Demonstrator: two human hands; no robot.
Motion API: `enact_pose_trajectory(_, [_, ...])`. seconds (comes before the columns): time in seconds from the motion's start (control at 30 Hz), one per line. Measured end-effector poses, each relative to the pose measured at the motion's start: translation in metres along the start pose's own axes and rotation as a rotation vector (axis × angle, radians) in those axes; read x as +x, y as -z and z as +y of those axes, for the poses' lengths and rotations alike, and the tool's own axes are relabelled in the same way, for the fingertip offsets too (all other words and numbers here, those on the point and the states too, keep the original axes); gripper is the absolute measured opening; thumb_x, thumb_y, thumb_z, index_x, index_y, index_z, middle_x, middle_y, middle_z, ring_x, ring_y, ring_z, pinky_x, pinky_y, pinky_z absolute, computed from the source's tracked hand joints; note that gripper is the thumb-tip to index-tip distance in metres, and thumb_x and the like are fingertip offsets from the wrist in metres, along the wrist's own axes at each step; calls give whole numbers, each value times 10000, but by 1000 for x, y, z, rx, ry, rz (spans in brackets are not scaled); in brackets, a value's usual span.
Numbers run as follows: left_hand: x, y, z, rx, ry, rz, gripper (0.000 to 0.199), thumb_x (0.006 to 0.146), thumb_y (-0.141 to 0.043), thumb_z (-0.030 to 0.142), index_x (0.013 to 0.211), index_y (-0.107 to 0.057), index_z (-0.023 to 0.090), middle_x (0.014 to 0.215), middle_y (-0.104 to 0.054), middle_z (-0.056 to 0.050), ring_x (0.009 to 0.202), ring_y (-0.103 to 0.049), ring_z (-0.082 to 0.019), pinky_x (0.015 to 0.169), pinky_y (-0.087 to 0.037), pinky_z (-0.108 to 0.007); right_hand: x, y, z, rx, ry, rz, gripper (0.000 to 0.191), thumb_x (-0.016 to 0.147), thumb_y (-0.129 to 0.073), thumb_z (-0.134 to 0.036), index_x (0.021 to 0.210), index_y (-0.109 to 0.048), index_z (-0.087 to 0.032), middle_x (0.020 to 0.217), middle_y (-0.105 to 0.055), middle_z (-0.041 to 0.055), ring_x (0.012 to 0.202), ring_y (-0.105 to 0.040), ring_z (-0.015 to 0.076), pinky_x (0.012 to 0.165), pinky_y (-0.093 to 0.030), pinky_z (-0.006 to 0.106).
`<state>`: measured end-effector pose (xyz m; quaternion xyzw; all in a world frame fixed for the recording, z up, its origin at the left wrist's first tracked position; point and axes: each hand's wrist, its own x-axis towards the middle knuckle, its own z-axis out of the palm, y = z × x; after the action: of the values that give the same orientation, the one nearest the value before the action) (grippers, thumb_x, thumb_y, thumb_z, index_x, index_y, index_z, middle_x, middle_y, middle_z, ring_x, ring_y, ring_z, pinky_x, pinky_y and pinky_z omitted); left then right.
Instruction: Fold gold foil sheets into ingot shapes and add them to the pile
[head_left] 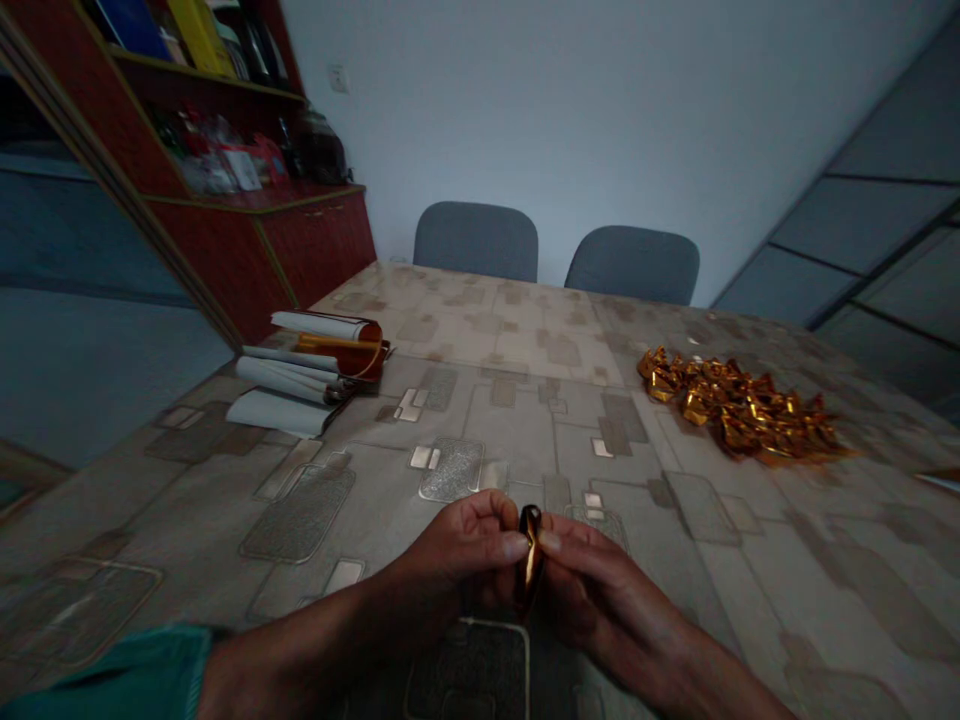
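Between my two hands, close to me above the table, is a narrow folded piece of shiny gold foil paper (531,560), held roughly upright. My left hand (480,545) pinches its left side between thumb and fingers. From the other side, my right hand (592,575) grips it the same way, thumb near the upper part. The lower fingers of both hands are partly in shadow. On the right of the table lies a pile of folded gold foil pieces (750,410). Bent stacks of foil-backed paper sheets (289,385) rest at the left edge, their pale sides showing.
A patterned cloth covers the table (510,400). Two grey chairs (476,240) stand behind it against the wall. At the back left is a dark red cabinet (315,235) with shelves of household items. A pointed object (941,480) lies at the far right.
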<state>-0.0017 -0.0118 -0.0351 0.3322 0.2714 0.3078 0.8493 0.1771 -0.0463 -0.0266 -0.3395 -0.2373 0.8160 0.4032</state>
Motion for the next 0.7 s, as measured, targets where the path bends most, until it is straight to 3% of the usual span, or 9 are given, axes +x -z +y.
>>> enact_pose_trajectory(0.33, [1,1,-5,-33,-71,-22,355,787,-832,335,805,-510,186,719,-597,14,535,-485,-65,496,-327,-184,-2,-3,-2,5,-10,8,243,830,-782,-331,763,-638,-146,505,-470,-71,411,-377,56,405,-303,167])
enact_pose_trajectory(0.53, [1,5,-3,-18,-16,-50,352,795,-829,354,911,-544,184,726,-616,11,528,-516,-68,490,-335,-179,-2,-3,-2,-10,1,20,252,818,-785,-350,785,-645,-143,500,-479,-68,406,-380,54,401,-311,160])
enact_pose_trajectory(0.7, [1,0,-4,0,-70,-26,370,776,-835,370,885,-533,188,658,-587,42,458,-468,-53,449,-329,-178,-2,-5,-2,-35,2,16,279,822,-780,-371,762,-623,-147,508,-487,-64,400,-351,48,387,-298,160])
